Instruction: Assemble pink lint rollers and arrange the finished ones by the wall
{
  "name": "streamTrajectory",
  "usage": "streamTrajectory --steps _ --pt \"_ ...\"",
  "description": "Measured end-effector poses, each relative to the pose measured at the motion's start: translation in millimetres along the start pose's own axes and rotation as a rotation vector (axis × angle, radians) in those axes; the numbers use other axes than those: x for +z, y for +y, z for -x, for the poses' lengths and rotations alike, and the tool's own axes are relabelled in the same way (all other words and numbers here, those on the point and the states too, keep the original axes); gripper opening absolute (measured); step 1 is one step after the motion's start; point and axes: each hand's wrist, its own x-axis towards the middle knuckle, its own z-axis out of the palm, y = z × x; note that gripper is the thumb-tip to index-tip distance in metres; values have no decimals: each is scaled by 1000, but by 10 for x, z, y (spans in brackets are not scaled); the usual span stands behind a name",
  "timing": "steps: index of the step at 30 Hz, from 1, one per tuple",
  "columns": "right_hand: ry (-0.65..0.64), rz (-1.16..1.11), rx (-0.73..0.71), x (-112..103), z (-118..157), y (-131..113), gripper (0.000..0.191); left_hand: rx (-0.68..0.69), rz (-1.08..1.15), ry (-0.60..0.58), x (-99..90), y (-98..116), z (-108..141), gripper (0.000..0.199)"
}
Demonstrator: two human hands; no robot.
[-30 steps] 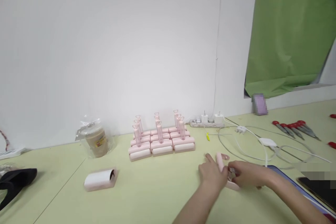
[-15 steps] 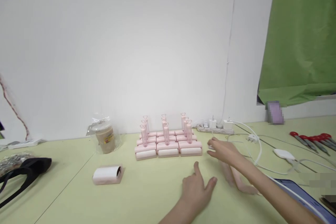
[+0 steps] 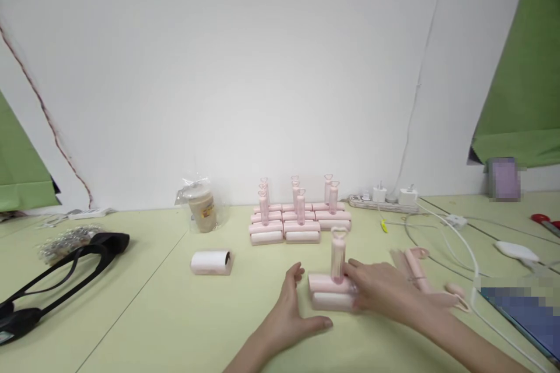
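A pink lint roller (image 3: 330,301) with a clear pink upright handle and heart-shaped loop is near the front middle of the table. My right hand (image 3: 385,290) grips its right end, with the fingertips partly hidden behind it. On its left side, my left hand (image 3: 289,316) is open, thumb and fingers apart, close to the roller without holding it. Farther back stand several matching lint rollers (image 3: 301,232) in tight rows, handles up. A white roll in a pink cover (image 3: 210,262) lies apart to the left, with no handle visible.
Pink handle pieces (image 3: 415,271) lie beyond my right forearm, near white cables (image 3: 466,245) and a tablet-like device (image 3: 525,317). A bagged cup (image 3: 203,213) and power strip (image 3: 385,204) stand by the wall. Black straps (image 3: 100,247) lie left.
The front-right lint roller has left the rows and is now nearer me in my right hand. My left hand has moved left beside it. The view has turned left.
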Motion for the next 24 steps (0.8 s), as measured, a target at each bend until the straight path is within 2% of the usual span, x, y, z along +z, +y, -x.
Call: streamTrajectory --steps 3,5,8,11,13,14,16,18,19,20,22,23,24 --pt "76 -118 -42 86 155 -216 33 20 24 -71 21 24 -13 87" --pt "150 -327 -45 103 183 -302 22 42 26 -77 8 43 -12 82" --pt "267 -641 -11 66 210 -338 29 70 -27 -61 -58 29 -25 62" --pt "513 -781 80 -14 305 -272 29 67 -91 -3 -163 -57 -69 43" --pt "703 -754 76 -50 400 -200 24 61 -124 74 -238 -122 -97 50" --pt "782 -709 21 -52 447 -169 22 74 -145 140 -272 -141 -103 59" --pt "874 -577 -190 -15 526 -140 23 122 -144 314 -322 -128 -89 70" --pt "896 -459 -392 61 574 -173 29 144 38 424 -336 -40 -38 65" --pt "872 -414 -475 104 585 -210 35 121 211 386 -326 24 -2 60" --pt "828 -375 -549 146 586 -251 41 81 406 279 -306 90 37 60" --pt "686 -286 -667 213 561 -312 49 -20 719 -29 -241 200 111 65" --pt "608 -237 -701 236 536 -315 49 -75 793 -146 -202 232 141 62" --pt "550 -186 -705 250 505 -292 47 -136 817 -201 -164 245 165 54"
